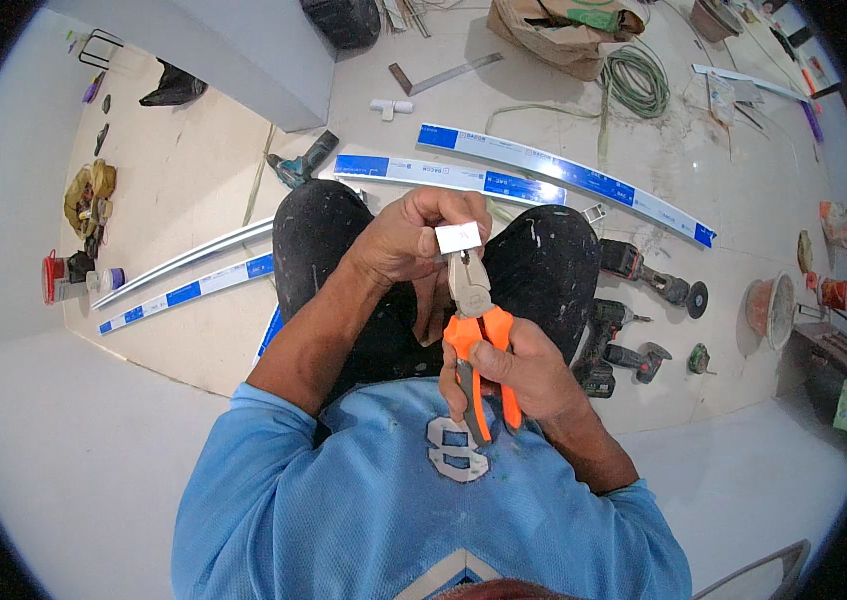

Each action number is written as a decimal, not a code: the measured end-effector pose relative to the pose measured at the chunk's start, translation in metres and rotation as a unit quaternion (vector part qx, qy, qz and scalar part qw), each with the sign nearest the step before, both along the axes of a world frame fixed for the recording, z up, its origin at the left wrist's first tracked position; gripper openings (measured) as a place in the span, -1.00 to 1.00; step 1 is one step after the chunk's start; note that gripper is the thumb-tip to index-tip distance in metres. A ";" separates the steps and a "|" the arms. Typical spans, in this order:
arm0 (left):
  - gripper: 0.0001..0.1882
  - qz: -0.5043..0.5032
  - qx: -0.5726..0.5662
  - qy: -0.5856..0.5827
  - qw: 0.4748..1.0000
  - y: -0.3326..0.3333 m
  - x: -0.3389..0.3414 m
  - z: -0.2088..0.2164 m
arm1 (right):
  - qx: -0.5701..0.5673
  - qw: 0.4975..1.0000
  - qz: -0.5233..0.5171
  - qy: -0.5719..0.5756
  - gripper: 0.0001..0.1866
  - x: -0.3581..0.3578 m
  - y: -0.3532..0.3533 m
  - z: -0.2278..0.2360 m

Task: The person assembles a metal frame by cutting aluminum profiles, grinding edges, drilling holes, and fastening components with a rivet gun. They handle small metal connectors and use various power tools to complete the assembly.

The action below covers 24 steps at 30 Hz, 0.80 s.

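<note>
Closest to the camera, a light blue shirt (423, 500) was seen filling the bottom of the view, with both bare forearms reaching forward over dark trousers (543, 260) speckled with pale spots. Just past the shirt, the right hand (518, 375) was wrapped tight around the orange handles of a pair of pliers (473, 320), so a closed fist on the tool, handles squeezed close together. The grey head of the pliers was pointed up and away, and its tip was pressed against a small white piece (459, 238), pretty much in the middle of the view, above the knees. That piece was pinched between thumb and fingers of the left hand (413, 235), a narrow fingertip grip. Whether the tip actually bit into the piece or just touched it couldn't be made out.

Off to the right of the knees, a few power tools were laid on the pale floor: a dark drill (608, 345) and an angle grinder (653, 275) near it. Ahead of the knees, long white strips with blue labels (563, 175) were spread across the floor, with another teal drill (298, 165) by the left knee. Further back a coil of green cable (633, 85), a brown paper sack (558, 35) and a metal square (443, 75) were spotted. Far left, a red can (53, 277) was parked by the wall.
</note>
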<state>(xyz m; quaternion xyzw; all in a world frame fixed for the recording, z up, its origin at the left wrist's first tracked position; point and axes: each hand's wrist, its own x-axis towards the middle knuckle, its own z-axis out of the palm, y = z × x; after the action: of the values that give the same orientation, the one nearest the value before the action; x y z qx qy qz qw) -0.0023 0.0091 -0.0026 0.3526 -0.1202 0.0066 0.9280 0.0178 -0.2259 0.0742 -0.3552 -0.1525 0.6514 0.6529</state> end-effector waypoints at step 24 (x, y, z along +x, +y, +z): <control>-0.67 0.074 0.521 0.254 0.811 0.044 0.014 0.050 | -0.610 0.689 -0.118 -0.374 -0.50 0.036 -0.129 -0.354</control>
<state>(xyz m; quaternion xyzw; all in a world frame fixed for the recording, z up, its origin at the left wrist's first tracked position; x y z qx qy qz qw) 0.0115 0.0535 0.0476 0.7804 0.1613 -0.0781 0.5991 0.0542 -0.3549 -0.2796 -0.9042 0.0901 0.3321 0.2529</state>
